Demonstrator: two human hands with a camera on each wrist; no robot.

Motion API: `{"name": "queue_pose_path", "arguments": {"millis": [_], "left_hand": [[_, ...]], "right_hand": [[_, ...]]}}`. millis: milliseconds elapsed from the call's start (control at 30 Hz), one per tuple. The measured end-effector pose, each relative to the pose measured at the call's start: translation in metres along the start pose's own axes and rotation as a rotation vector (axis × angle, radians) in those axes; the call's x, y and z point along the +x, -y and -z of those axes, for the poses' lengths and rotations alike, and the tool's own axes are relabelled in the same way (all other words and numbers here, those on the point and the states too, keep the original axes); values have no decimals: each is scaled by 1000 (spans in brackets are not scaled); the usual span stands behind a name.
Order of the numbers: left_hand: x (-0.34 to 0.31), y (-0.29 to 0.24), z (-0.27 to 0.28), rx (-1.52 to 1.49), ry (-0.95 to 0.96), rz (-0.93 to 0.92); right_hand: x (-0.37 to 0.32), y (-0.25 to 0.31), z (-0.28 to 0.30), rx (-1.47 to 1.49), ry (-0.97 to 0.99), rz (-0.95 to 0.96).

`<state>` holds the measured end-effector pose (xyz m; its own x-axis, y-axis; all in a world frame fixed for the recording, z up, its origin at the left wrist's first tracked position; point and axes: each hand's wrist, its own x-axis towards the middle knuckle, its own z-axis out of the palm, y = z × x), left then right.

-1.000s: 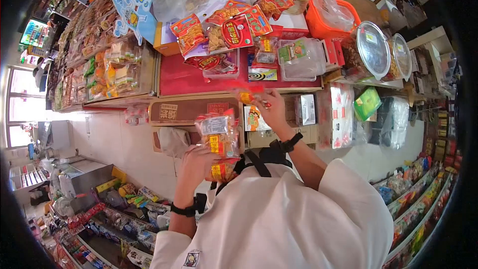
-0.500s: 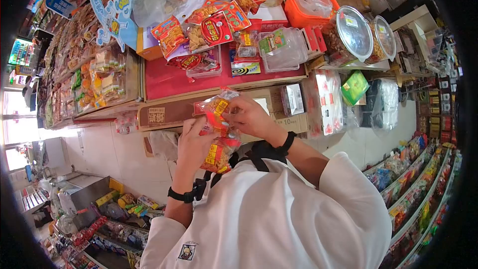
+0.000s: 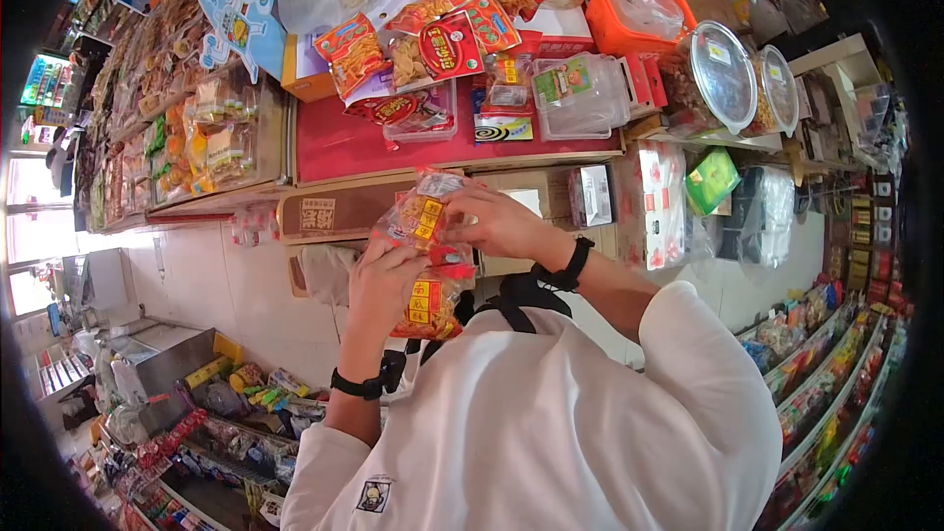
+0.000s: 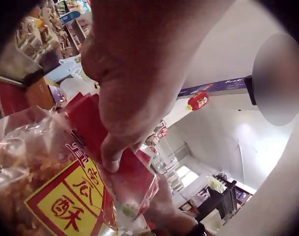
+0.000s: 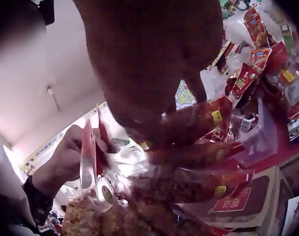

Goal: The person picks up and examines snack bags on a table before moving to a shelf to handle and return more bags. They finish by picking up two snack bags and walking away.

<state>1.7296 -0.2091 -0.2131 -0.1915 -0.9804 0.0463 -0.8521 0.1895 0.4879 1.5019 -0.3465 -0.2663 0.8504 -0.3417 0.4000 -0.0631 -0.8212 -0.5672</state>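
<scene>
Clear snack bags with red tops and yellow labels are bunched between both hands in front of the white shirt. My left hand [image 3: 379, 285] grips the bunch from the left, its thumb pressed on a red bag top in the left wrist view. A lower snack bag [image 3: 430, 305] hangs below those fingers, its yellow label [image 4: 68, 206] large in the left wrist view. My right hand [image 3: 501, 224] pinches the right side of the upper snack bag [image 3: 418, 211]. Crunchy golden pieces [image 5: 83, 216] show through the plastic in the right wrist view, where the right fingers are mostly dark.
A red-topped counter [image 3: 324, 152] ahead carries red snack packets [image 3: 452, 49], clear plastic tubs [image 3: 580, 103] and an orange basket [image 3: 619, 34]. Lidded jars [image 3: 723, 79] stand at its right. Below its edge lies a brown carton [image 3: 324, 214]. Packed snack shelves [image 3: 806, 403] line the right.
My right hand has come left from beside the counter, bringing a red-topped bag to the bags in my left hand. Both hands now meet at the bunch, the upper bag tilted.
</scene>
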Motion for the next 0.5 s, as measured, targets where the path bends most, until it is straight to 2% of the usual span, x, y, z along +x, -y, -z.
{"name": "queue_pose_path", "arguments": {"millis": [67, 133, 200, 267, 300, 367, 400, 467, 500], "left_hand": [[-3, 4, 0, 16, -25, 29], [-9, 11, -1, 8, -68, 28], [-17, 15, -1, 2, -104, 28], [-22, 16, -2, 47, -38, 7], [-26, 17, -4, 54, -37, 6], [-37, 21, -12, 45, 58, 16], [-41, 23, -13, 66, 44, 17], [-51, 27, -17, -27, 111, 7], [-55, 26, -17, -8, 98, 7]], "right_hand": [[1, -10, -1, 120, 20, 0], [-3, -38, -8, 495, -207, -360], [6, -92, -16, 538, -412, -920], [7, -176, -35, 221, -492, -1255], [11, -201, -45, 227, -496, -1252], [30, -237, -58, -110, -653, -1329], [39, -244, -61, -99, -665, -1307], [47, -247, -67, -557, -481, -1288], [45, -263, -76, -457, -537, -1335]]}}
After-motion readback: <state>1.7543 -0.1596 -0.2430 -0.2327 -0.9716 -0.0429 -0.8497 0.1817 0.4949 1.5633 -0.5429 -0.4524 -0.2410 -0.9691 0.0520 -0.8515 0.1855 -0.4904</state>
